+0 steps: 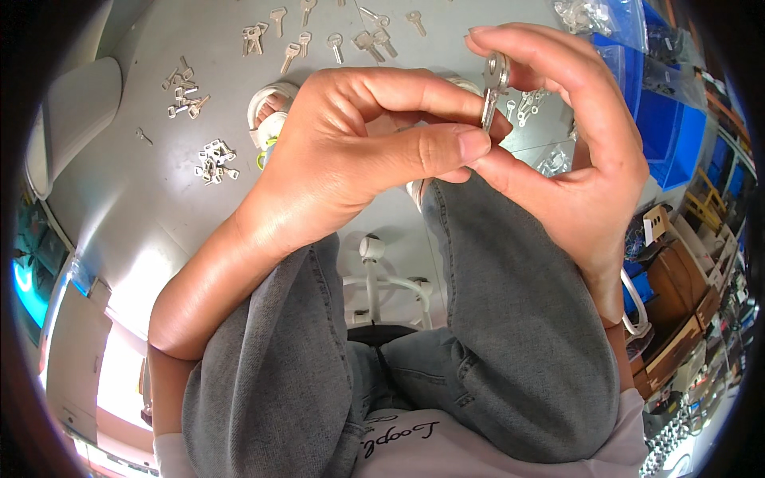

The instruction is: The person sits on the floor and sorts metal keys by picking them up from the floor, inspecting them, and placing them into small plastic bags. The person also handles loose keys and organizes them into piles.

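Observation:
A silver key [488, 99] stands nearly upright in front of me, its head at the top. My left hand [366, 139] pinches its blade between thumb and index finger. Around its head the metal looks layered, so I cannot tell whether a second key lies against it. My right hand [570, 127] curves round the far side with its fingers apart. One of its fingertips is beside the key's head, seemingly touching it. The right thumb reaches in below, its tip partly hidden behind my left fingers.
Loose keys [335, 46] lie scattered on the grey floor [179, 239] ahead. A small key pile [215, 162] and another key cluster [185, 99] are at the left. Blue bins [669, 131] with clear plastic bags stand at the right, beside a brown box [677, 279].

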### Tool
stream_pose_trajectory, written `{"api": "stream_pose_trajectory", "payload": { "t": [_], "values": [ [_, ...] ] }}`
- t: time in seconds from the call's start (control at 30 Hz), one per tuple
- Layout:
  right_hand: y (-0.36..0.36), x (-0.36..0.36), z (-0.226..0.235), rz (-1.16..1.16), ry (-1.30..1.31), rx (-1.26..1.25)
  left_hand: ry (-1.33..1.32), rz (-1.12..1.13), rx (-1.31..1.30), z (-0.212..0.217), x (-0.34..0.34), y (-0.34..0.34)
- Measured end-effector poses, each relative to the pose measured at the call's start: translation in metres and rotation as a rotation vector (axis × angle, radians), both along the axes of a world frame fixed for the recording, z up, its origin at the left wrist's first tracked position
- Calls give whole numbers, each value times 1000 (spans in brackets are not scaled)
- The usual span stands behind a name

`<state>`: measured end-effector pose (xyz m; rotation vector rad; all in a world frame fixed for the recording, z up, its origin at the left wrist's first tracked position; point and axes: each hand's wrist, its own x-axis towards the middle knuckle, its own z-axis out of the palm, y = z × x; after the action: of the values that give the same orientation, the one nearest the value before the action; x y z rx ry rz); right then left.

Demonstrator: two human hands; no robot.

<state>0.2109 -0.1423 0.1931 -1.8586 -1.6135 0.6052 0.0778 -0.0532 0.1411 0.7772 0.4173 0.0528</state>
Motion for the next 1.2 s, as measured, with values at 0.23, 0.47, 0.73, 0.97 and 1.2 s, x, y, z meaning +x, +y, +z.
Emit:
{"api": "stream_pose_trajectory", "payload": {
  "t": [0.23,0.47,0.73,0.97,1.2],
  "values": [
    [4,-7,6,-53,-61,-67,96,-35,53,6,3,2],
    [-12,4,-16,-75,89,65,108,-7,238,7,2,0],
    [-22,20,-32,-183,136,65,194,-78,316,-14,5,16],
    [-75,26,-65,-474,497,-386,-17,-342,1381,-88,-12,-1],
    [-90,0,-84,-526,868,-701,-164,-552,1785,-120,10,-48]
  ]
}}
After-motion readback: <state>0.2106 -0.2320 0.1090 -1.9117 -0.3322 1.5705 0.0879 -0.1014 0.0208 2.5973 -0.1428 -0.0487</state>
